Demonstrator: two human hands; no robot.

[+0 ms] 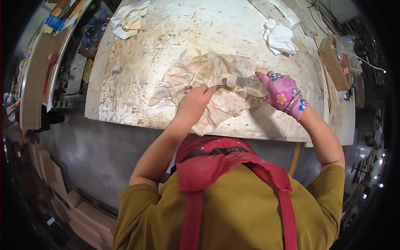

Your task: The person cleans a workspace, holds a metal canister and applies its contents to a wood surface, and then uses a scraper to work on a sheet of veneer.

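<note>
My right hand (284, 92), in a pink flowered glove, is closed round a clear plastic bottle (249, 85). The bottle is tipped on its side, its white cap (231, 81) pointing left. Bare and closed, my left hand (196, 101) is just left of that cap. A small dark, thin thing shows at its fingertips, too small to name. Under the left hand and the bottle, a crumpled, stained beige cloth (177, 77) spreads over the worn white tabletop (137, 98), with one corner reaching the near edge.
White rags lie at the far left (129, 21) and far right (280, 38) of the table. A small pale block (117, 69) sits on the left. A wooden box (334, 62) stands along the right edge. Boards (85, 218) lean at lower left.
</note>
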